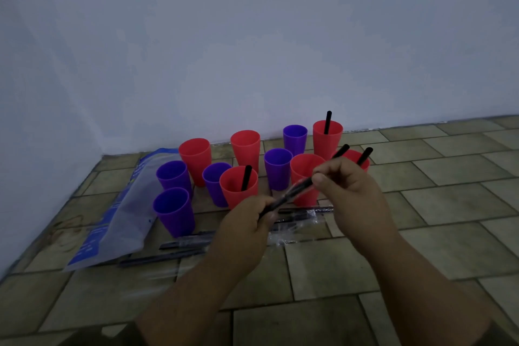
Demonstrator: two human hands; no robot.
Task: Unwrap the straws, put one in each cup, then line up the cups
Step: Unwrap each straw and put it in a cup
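1. Underfoot, a floor [449, 205] of pale rectangular tiles with dark joints carries everything. It meets a plain pale wall [252, 36] just behind the cups, and a second wall closes a corner at the left.
2. The light is dim and bluish.
3. Six red cups [195, 160] and five purple cups [174, 212] stand upright in a loose cluster near the wall.
4. Three red ones each hold a black straw: the rear cup [327, 137], the front cup [238, 188], and a third cup [352, 155] partly hidden behind the right hand.
5. The left hand [247, 222] pinches the low end of a straw [341, 150] that sits in a clear wrapper [295, 191]. The right hand [351, 191] pinches it higher up. The straw slants up to the right, held in the air in front of the cups, with its black top showing past the right hand.
6. Wrapped straws [185, 243] lie on the floor in front of the cups, some partly under the hands.
7. A blue and clear bag [120, 213] lies flat at the left, just beside the purple cups.
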